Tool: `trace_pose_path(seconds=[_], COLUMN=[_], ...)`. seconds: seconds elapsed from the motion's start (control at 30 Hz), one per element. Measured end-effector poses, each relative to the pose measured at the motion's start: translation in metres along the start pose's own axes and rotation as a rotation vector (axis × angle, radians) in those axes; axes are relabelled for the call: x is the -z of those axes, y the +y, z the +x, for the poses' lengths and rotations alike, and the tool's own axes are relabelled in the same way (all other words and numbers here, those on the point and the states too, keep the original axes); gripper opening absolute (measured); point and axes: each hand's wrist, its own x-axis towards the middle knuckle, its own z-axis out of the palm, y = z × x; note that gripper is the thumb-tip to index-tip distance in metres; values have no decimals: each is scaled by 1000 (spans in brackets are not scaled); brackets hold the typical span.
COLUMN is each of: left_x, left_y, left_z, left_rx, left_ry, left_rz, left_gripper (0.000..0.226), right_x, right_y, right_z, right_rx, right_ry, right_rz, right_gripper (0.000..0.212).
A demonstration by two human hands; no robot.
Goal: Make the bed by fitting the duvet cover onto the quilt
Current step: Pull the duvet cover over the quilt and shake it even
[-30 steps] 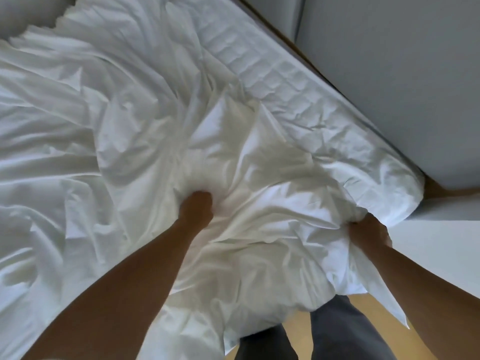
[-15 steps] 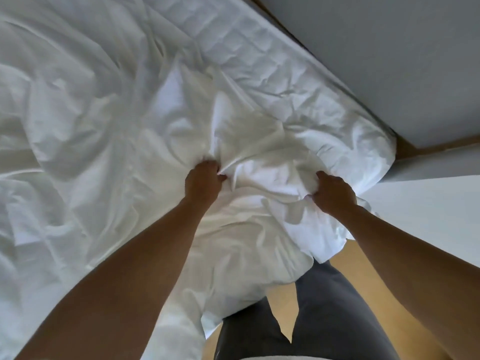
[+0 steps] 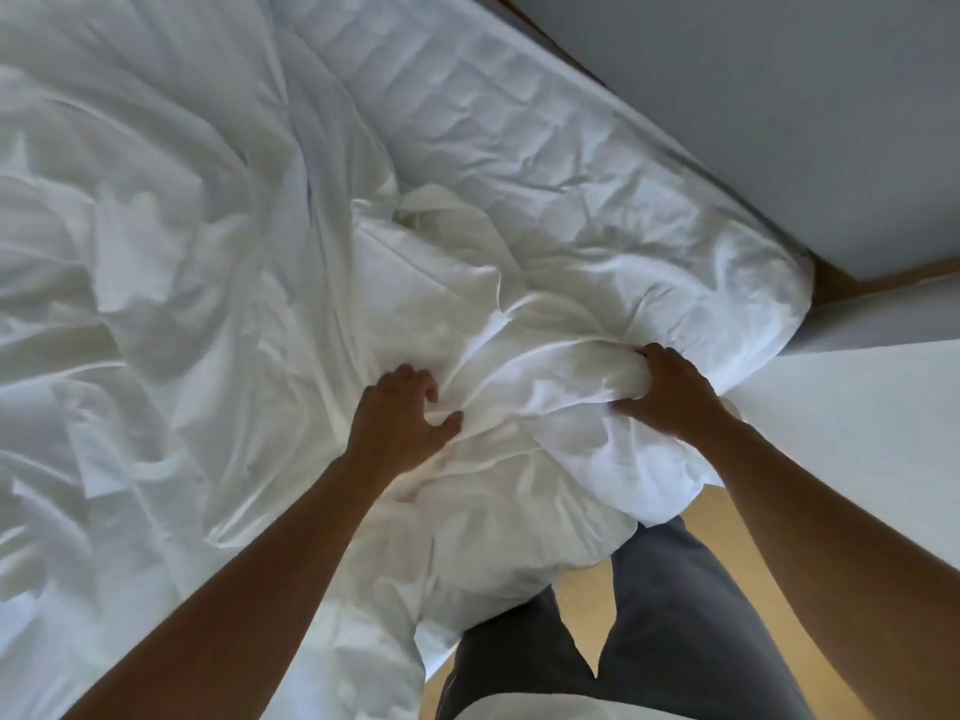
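Duvet cover (image 3: 208, 283) fabric, lying rumpled across the bed over the quilt (image 3: 597, 252), is loosening as the left hand (image 3: 400, 423) is now opening into half-curled fingers on it, having let go, while the right hand (image 3: 670, 392) is newly clutching a bunched corner, probably seating it.

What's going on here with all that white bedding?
A person is standing at the corner of a bed, working a duvet cover over a quilt. The right hand grips a bunched wad of white fabric near the mattress corner. The left hand rests on the crumpled cloth beside it, fingers loosely curled. The bedding is still heaped and wrinkled, so the job is not finished.
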Motion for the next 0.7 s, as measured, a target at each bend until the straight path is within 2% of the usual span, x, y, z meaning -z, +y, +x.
trace_pose_path(seconds=[0.03, 0.07, 0.1, 0.17, 0.23, 0.3, 0.4, 0.47, 0.53, 0.6, 0.63, 0.7], left_x=[4, 7, 7, -1, -9, -16, -20, -20, -12, 4, 13, 35], left_y=[9, 16, 20, 20, 14, 4, -3, -4, -3, -5, -9, -26], left_z=[17, 31, 42, 49, 42, 28, -5, -30, -37, -26, -16, 11], left_rx=[7, 28, 66, 161, 207, 222, 204, 204, 182, 197, 231, 278], left_ry=[75, 81, 32, -98, -144, -222, -451, -561, -597, -495, -355, 124], left_rz=[-59, -67, -41, 19, 25, -18, 17, 45, -27, -187, -254, -206], left_gripper=[46, 49, 47, 27, 14, 3, 9, 11, 13, 7, 9, 17], right_x=[2, 3, 3, 0, 0, 2, 6, 5, 3, -3, -8, -21], right_y=[1, 1, 0, -3, -6, -8, -19, -35, -55, -82, -98, -137], right_z=[-2, -5, -8, -11, -12, -9, -3, -1, 0, -2, -4, -7], right_rx=[22, 34, 43, 65, 92, 83, 49, 91, 184, 318, 381, 479], right_ry=[-27, -26, 7, 112, 159, 143, 36, 8, -32, -56, -33, 68], right_rz=[4, 26, 58, 96, 67, 20, -173, -369, -426, -370, -326, -223], right_gripper=[84, 87, 85, 72, 61, 56, 56, 63, 83, 103, 107, 102])
